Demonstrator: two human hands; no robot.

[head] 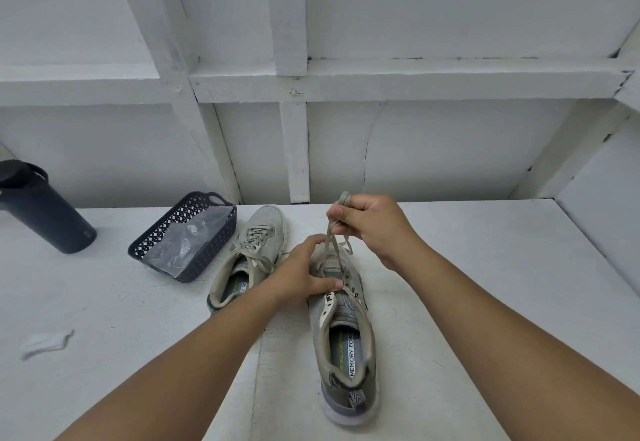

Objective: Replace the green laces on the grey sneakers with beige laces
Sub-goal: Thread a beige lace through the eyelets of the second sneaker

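Observation:
Two grey sneakers lie on a white table. The right sneaker points away from me, heel nearest. My left hand holds its forefoot, thumb laid across the eyelet row. My right hand is raised above the toe and grips a greyish-green lace, pulling it up taut from the lower eyelets. The upper eyelets of this shoe are bare. The left sneaker lies beside it, still laced with a tied bow.
A dark perforated basket holding a clear plastic bag stands left of the sneakers. A dark tumbler stands at the far left. A small piece of white paper lies near the left front. A white framed wall closes the back.

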